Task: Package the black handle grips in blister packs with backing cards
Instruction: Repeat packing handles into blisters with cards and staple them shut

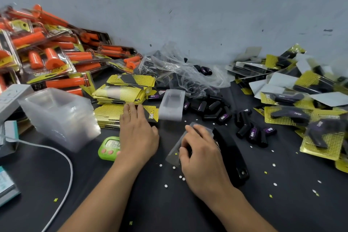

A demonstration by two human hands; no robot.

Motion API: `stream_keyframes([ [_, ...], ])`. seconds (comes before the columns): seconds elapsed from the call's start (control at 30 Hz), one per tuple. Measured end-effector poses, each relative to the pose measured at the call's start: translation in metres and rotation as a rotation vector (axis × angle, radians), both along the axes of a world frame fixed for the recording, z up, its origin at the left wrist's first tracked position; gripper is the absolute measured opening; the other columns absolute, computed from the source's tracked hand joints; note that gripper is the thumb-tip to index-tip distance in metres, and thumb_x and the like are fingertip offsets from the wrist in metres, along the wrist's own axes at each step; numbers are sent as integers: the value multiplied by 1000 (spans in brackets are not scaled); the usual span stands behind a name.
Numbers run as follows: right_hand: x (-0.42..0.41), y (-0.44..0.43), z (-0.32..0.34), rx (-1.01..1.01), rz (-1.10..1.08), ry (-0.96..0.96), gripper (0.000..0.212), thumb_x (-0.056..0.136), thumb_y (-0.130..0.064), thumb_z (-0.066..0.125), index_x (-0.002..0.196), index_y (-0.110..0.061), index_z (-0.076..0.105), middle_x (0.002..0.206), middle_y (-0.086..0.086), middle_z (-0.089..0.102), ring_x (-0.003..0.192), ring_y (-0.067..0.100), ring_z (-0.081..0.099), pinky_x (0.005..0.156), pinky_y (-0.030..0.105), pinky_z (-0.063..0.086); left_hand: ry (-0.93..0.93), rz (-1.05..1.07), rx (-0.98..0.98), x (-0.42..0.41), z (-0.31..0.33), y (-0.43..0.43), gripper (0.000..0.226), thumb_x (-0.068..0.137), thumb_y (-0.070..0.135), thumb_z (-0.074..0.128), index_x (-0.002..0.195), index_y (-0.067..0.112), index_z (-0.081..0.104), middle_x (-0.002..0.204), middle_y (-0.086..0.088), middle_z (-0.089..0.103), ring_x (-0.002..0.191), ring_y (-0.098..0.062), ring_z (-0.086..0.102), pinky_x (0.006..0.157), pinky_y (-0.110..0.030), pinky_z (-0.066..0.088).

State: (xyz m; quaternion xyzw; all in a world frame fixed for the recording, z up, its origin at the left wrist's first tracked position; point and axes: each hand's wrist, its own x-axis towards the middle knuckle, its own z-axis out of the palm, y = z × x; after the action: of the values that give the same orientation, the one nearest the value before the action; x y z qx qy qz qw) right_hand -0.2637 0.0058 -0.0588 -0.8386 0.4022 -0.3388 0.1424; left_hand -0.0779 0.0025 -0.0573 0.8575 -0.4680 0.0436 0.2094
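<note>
My left hand (138,133) lies flat with straight fingers on a yellow-and-black backing card (111,113) atop the card stack. My right hand (199,154) curls its fingers round a clear blister pack (176,149) lying on the black table; what is inside it is hidden by my fingers. Another empty clear blister (172,107) lies just beyond my hands. Loose black handle grips (244,128) with purple labels are scattered to the right of centre. A black stapler (232,152) lies right beside my right hand.
Packed orange grips (47,58) pile up at the back left; finished black-grip packs (301,109) heap at the right. A stack of clear blisters (60,118) stands left, a green timer (110,148) near my left wrist, a crumpled plastic bag (180,69) behind, a white cable (64,171) at left.
</note>
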Motion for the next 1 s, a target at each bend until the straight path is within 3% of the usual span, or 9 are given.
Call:
stream_keyframes([
  [0.07,-1,-1,-1,36,16,21,7,95,-12,62,90,-16,62,147,-3,56,143,5,29,105,-4,2,-32,4,77,-3,-8,-4,68,100,34,45,160,13,20,161,-12,38,153,-28,26,126,-48,13],
  [0.13,-2,-2,-1,62,19,25,7,95,-12,63,90,-17,62,147,-4,57,142,3,28,102,-7,0,-145,43,94,-8,-6,-9,59,99,31,49,155,22,33,126,-3,69,128,-21,58,119,-45,18],
  [0.23,-3,-3,-1,59,12,6,10,93,-14,64,88,-22,60,144,-5,58,139,1,31,103,-6,4,-307,74,7,-7,0,-7,29,97,27,55,121,36,68,80,6,73,89,-14,70,106,-39,19],
  [0.43,-5,-1,1,10,-36,-127,15,93,-14,67,104,-23,69,139,-8,59,137,4,44,114,29,40,-338,58,-513,-2,11,15,19,85,3,76,79,21,78,67,0,71,75,-27,69,96,-41,30],
  [0.53,-7,3,9,-55,-24,-243,58,88,-13,73,141,-29,55,147,-14,47,141,6,42,116,30,40,-458,-133,-903,-13,23,26,19,87,4,71,82,21,77,80,6,73,91,-20,62,98,-38,35],
  [0.63,-4,7,17,-195,6,-207,87,86,-12,76,158,-30,31,158,-8,43,148,11,35,117,31,36,-478,-536,-983,-46,27,33,22,92,5,62,77,18,73,86,10,73,95,-22,58,106,-33,36],
  [0.77,-8,10,19,-217,-173,-177,63,93,-10,69,150,-28,48,93,-11,74,78,16,69,69,31,53,-309,-568,-919,-68,19,28,18,90,3,70,102,14,78,110,4,76,108,-22,59,104,-34,46],
  [0.87,-16,3,18,-20,-236,-335,54,98,-9,58,142,-37,43,77,-15,64,67,20,66,59,24,41,25,-365,-766,-59,14,25,49,89,13,71,136,22,59,127,11,61,119,-11,52,103,-23,42],
  [1.0,-21,6,19,53,-265,-457,42,101,-10,52,127,-42,45,80,-1,68,73,27,68,65,35,50,455,-147,-382,-53,3,20,67,87,34,77,144,39,41,118,21,57,90,4,54,76,-21,42],
])
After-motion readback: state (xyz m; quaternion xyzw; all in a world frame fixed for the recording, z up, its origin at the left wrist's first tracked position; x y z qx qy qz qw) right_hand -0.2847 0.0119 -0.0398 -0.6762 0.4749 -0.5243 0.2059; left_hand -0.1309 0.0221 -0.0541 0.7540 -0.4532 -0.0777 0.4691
